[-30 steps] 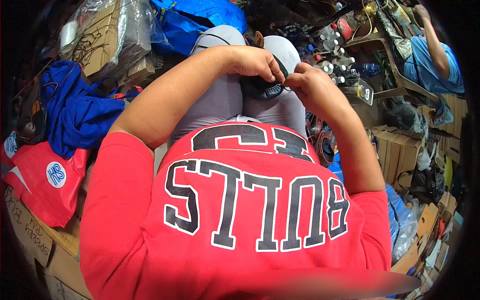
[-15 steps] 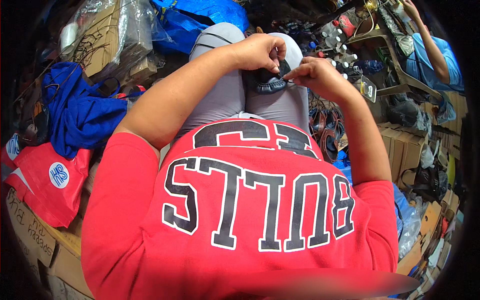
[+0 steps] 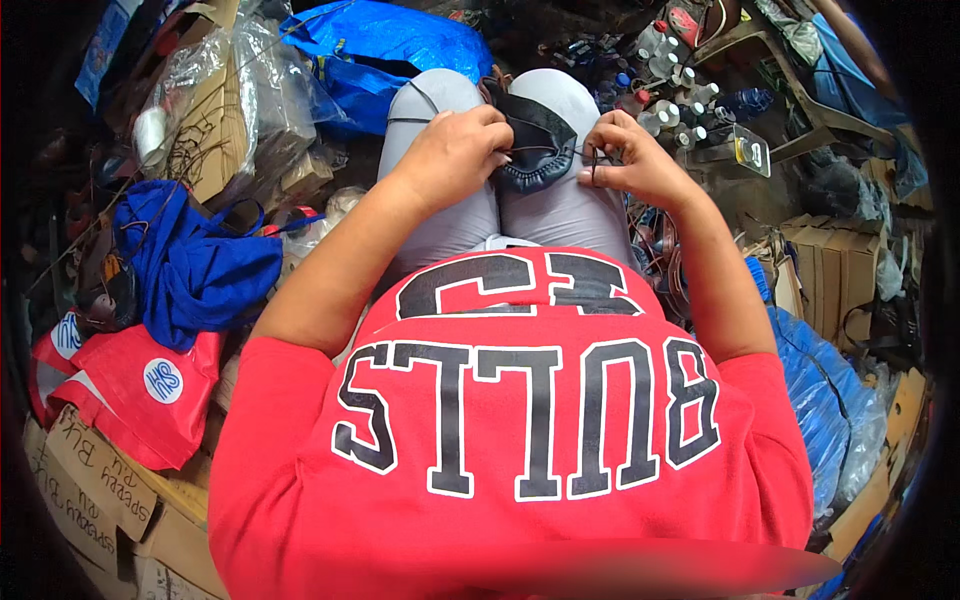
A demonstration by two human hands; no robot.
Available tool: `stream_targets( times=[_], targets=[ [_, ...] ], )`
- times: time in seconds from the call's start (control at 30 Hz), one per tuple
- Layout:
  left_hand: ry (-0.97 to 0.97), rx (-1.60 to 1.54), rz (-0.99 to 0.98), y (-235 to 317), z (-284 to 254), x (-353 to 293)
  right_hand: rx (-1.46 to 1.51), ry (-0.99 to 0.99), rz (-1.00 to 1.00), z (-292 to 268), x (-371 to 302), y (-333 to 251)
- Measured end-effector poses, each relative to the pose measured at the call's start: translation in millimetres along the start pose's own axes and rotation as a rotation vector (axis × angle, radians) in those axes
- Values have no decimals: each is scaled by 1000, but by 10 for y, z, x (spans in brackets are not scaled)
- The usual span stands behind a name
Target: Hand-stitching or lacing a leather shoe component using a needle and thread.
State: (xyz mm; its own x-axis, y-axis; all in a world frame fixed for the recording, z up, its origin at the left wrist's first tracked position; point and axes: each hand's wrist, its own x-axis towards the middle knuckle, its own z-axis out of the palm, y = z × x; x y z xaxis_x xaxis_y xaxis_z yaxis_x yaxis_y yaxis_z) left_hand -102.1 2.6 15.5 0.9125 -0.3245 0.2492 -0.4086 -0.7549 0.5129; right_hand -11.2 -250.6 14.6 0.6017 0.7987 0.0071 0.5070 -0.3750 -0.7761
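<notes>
Head view: the dark leather shoe piece (image 3: 535, 150) rests on the person's grey-clad knees (image 3: 560, 205). Left hand (image 3: 455, 155) clamps its edge; right hand (image 3: 630, 160) pinches a thin thread (image 3: 594, 165). Best keep the leather braced and the thread taut.

The person's lap (image 3: 560, 215) in grey trousers carries a dark leather shoe upper (image 3: 538, 150), lying between the knees. Around it the floor (image 3: 700, 235) is crowded — a blue cloth (image 3: 190, 265) and red bag (image 3: 135, 395) at left, cardboard boxes (image 3: 835, 265) at right, small bottles (image 3: 670, 95) ahead.
</notes>
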Motion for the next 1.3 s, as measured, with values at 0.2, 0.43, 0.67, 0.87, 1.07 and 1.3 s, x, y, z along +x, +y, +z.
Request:
stream_targets(
  times=[0.2,0.43,0.67,0.87,1.07,1.3],
  targets=[
    [106,19,-210,-150,-321,-199,950,610,374,9,97,358],
    [502,-1433,-361,3,-212,143,2028,336,255,48,127,106],
    [226,-1986,-497,-398,-244,-95,1657,150,226,24,-194,126],
    [-8,-554,-709,-720,-809,-550,718,50,606,-403,-712,619],
    [309,79,-368,-634,-707,-702,295,185,406,-682,-269,207],
    [-52,53,33,198,13,-168,-70,-447,322,-206,689,-367]
  ],
)
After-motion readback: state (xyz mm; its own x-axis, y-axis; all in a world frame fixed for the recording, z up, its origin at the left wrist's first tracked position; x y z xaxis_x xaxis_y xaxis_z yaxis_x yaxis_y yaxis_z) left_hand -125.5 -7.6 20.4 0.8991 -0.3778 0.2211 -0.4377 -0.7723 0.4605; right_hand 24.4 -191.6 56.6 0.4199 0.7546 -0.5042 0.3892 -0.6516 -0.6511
